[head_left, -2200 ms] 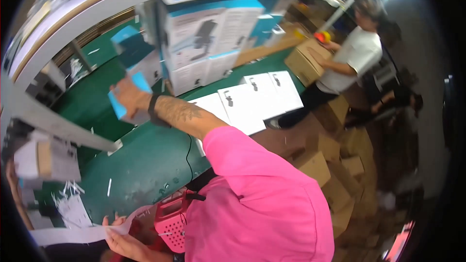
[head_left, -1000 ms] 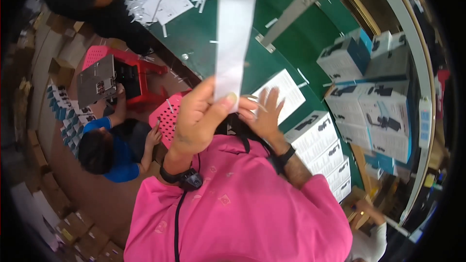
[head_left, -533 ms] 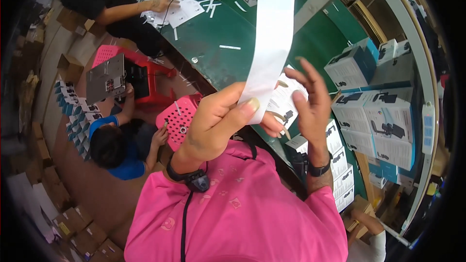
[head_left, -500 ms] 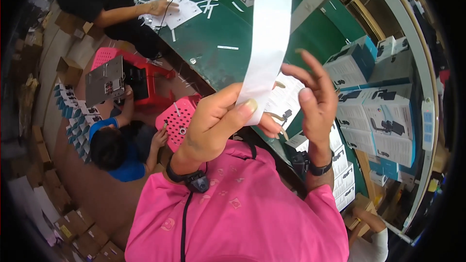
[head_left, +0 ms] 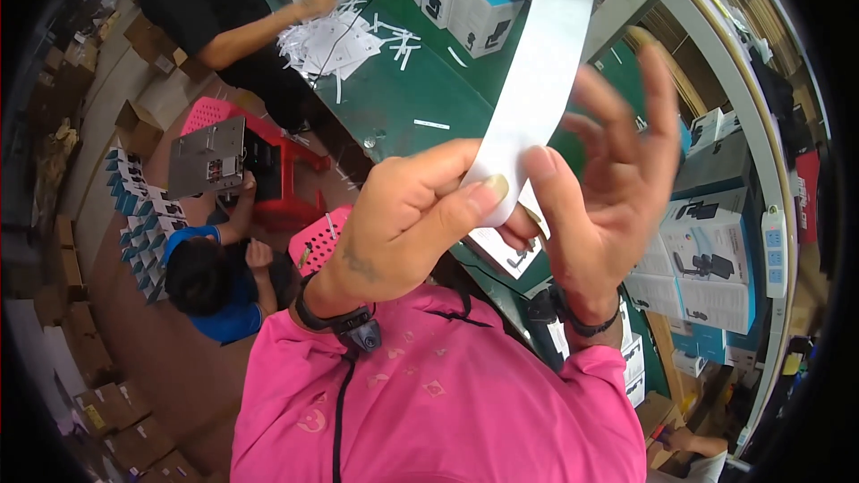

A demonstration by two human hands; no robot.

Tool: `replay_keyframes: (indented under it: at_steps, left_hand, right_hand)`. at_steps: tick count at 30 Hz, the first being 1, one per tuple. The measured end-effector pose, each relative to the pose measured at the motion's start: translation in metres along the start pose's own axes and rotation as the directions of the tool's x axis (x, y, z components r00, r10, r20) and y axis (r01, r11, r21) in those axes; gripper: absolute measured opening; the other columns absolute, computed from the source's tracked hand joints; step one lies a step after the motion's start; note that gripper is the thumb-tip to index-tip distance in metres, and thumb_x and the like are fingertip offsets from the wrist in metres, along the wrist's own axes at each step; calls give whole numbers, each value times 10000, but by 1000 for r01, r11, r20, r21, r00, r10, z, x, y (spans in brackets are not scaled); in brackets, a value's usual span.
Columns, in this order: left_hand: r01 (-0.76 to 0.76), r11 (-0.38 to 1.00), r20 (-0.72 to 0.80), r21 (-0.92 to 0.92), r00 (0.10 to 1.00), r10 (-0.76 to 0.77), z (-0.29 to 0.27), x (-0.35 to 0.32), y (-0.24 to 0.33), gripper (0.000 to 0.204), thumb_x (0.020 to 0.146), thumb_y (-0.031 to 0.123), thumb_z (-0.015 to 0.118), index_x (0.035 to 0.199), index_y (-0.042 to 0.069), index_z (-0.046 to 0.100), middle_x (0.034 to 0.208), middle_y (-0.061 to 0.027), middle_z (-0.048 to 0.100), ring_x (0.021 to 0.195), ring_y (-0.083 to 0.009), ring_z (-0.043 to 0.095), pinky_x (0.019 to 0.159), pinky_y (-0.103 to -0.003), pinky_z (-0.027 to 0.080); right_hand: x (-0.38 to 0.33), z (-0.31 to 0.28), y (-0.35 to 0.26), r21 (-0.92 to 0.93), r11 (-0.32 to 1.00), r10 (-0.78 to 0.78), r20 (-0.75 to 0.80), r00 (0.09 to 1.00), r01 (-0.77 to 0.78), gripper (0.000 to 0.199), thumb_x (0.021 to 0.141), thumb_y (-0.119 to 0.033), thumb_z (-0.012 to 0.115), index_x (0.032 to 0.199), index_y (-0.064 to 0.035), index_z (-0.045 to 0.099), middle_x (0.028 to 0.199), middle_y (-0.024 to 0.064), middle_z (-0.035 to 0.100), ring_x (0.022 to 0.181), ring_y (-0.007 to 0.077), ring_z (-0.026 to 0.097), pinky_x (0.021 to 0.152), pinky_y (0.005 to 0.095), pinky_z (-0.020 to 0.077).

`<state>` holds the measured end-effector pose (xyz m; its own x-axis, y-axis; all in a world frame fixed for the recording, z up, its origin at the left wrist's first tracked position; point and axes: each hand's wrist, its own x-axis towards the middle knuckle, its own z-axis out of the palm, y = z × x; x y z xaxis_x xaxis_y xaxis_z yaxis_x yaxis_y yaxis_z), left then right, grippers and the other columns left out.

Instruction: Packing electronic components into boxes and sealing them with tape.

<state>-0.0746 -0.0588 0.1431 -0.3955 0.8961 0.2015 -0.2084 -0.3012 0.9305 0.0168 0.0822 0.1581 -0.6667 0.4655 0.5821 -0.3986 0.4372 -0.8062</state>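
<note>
A long white paper strip (head_left: 541,63) hangs down from the top edge in front of me. My left hand (head_left: 403,224) is closed on its lower end, the thumb flat on the front and the fingers behind. My right hand (head_left: 608,197) has its fingers spread, and its thumb tip is at the strip's right edge; whether it presses there I cannot tell. Both wrists carry dark straps with small devices. Partly hidden beneath my hands, a white printed box (head_left: 501,250) lies on the green table (head_left: 420,94).
Paper sheets and cut strips (head_left: 331,45) lie piled near a co-worker in black (head_left: 192,9). Printed boxes (head_left: 483,13) stand at the back, more boxes (head_left: 707,259) at right beside a metal frame (head_left: 761,107). Another person in blue (head_left: 210,282) sits near red stools (head_left: 291,183).
Both hands and the strip have shifted right in the view. My right hand has turned, its fingers rising and its thumb coming to the strip. The co-worker in black has lifted a hand off the pile.
</note>
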Motion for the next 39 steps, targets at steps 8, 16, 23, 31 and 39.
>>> replay_keyframes:
  at_steps: [8,16,23,31,39]
  left_hand:
    - [10,997,128,-71,992,-1,0,-6,2,376,991,55,392,1316,-134,407,960,-196,680,862,-190,671,798,-305,539]
    - [83,983,290,-162,957,-33,-4,1,0,367,974,42,407,1300,-124,422,1014,-223,666,881,-204,673,820,-322,535]
    - [-32,995,176,-90,983,48,-3,10,7,345,999,136,475,1253,-98,472,1008,-180,674,895,-191,677,808,-291,534]
    - [-147,989,38,-31,988,148,-1,5,3,371,987,75,460,1319,-90,469,948,-152,693,821,-194,692,755,-285,547]
    - [-407,747,163,526,910,381,-4,6,9,138,911,-11,543,1012,-86,599,833,-164,670,753,-260,687,676,-300,519]
  right_hand:
    - [10,-15,-24,-87,994,60,-17,998,-62,737,849,-32,649,1464,37,248,1088,187,662,1041,204,613,936,330,454]
    - [13,-12,-27,237,960,151,5,988,-148,693,823,37,625,1437,54,305,878,99,676,784,114,639,733,224,506]
    - [14,-14,-21,-138,985,-116,-55,992,108,727,796,40,671,1430,44,317,959,102,654,898,125,619,772,251,488]
    - [16,-26,-34,-652,425,-553,363,750,628,341,669,-30,778,995,-8,681,980,136,662,919,297,606,792,375,492]
    - [21,-27,-32,-573,250,-578,558,595,780,349,574,-116,657,893,27,670,897,78,629,757,222,600,637,353,432]
